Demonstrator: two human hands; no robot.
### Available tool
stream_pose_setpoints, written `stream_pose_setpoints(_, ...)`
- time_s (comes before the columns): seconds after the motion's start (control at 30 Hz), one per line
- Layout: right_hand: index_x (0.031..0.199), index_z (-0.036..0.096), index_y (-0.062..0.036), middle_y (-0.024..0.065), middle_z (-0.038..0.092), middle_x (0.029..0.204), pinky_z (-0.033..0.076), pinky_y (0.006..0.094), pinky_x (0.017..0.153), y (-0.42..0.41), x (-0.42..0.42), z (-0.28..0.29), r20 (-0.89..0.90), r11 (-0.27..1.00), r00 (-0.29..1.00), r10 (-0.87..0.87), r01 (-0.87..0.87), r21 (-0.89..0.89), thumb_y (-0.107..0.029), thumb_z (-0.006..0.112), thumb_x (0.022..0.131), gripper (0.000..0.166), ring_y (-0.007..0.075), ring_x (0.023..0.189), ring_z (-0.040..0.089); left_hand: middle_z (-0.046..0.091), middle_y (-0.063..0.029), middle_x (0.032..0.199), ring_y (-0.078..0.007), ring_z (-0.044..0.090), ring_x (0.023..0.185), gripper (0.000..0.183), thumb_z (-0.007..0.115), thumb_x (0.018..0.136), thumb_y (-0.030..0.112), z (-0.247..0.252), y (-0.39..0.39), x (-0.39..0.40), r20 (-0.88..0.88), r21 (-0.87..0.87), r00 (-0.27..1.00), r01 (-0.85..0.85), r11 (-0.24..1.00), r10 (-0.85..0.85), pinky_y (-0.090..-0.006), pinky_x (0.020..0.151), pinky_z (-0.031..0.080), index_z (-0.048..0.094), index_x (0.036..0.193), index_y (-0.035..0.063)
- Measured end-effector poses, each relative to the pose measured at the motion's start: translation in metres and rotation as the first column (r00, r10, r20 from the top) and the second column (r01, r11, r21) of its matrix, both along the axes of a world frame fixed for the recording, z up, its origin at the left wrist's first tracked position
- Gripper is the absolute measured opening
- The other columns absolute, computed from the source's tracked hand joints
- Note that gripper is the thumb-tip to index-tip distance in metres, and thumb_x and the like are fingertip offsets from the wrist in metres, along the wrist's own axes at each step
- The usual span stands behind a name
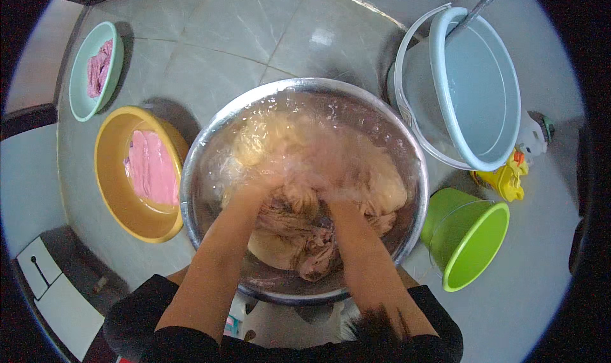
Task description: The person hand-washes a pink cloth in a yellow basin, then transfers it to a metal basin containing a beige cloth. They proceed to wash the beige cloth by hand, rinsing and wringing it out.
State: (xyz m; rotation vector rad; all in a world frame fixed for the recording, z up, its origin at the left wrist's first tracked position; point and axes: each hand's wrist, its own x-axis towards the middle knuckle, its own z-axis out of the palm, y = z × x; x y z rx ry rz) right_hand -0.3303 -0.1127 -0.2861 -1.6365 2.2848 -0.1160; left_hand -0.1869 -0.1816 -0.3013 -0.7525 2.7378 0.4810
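Note:
Before me stands a large round metal basin [421, 196] holding water and a bunched, pale yellow-brown cloth [279, 251]. Both of my arms reach down into it. My left hand [273, 172] is in the wet cloth left of the middle. My right hand [330, 174] is close beside it, a little to the right. Splashing water and motion blur hide the fingers of both hands, so their grip does not show. A darker, pinkish twisted part of the cloth [319, 258] lies between my forearms.
Left on the tiled floor [229, 24] are a yellow basin [107, 172] with pink cloth [152, 167] and a mint-green basin [79, 86] with purplish-pink cloth [99, 69]. Right are a light-blue bucket [482, 91], a green bucket [477, 248] and a yellow package [503, 179].

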Motion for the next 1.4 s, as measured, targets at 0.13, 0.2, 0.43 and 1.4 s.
stream_pose_setpoints(0.13,0.128,0.030,-0.0004,0.0176,0.034,0.127,0.030,0.0376,0.099,-0.033,-0.033,0.036,0.190,0.992,0.974,-0.122,0.128,-0.020,-0.050,0.064,0.066,0.087,0.0304,0.119,0.032,0.030,-0.0071,0.134,-0.0291,0.038,0.115,0.047,0.047,0.084,0.029,0.009,-0.041,-0.036,-0.160,-0.193,0.950,0.237,0.952,-0.269,-0.0434,0.098,0.030,0.033,0.129,0.0260)
stream_pose_setpoints(0.2,0.129,0.029,-0.0020,0.0170,0.032,0.130,0.027,0.0400,0.099,-0.037,-0.034,0.061,0.548,0.950,0.814,-0.192,0.294,-0.104,-0.050,0.063,0.067,0.085,0.0319,0.121,0.030,0.034,-0.0092,0.130,-0.0305,0.040,0.113,0.046,0.049,0.081,0.026,0.043,-0.048,-0.041,-0.250,0.175,0.955,-0.115,0.978,0.157,-0.0416,0.095,0.034,0.038,0.125,0.0229)
stream_pose_setpoints(0.43,0.135,0.025,-0.0173,0.0131,0.020,0.140,0.009,0.0627,0.097,0.028,0.009,0.132,0.357,0.985,0.921,-0.159,0.170,0.001,-0.060,0.057,0.066,0.087,0.0417,0.127,0.012,0.041,-0.0145,0.120,-0.0336,0.052,0.097,0.057,0.060,0.069,0.006,0.155,-0.011,-0.033,-0.146,0.284,0.885,-0.391,0.875,0.443,-0.0426,0.079,0.045,0.044,0.119,0.0264)
stream_pose_setpoints(1.4,0.121,0.044,-0.0096,0.0159,0.053,0.112,0.036,0.0411,0.090,0.063,0.031,0.193,0.534,0.982,0.843,0.066,-0.150,0.116,-0.020,0.061,0.067,0.057,0.0328,0.103,0.049,0.059,-0.0174,0.091,-0.0274,0.060,0.081,0.047,0.047,0.079,0.009,0.158,0.063,0.028,0.295,-0.150,0.953,-0.025,0.988,0.069,-0.0382,0.069,0.049,0.038,0.124,0.0159)
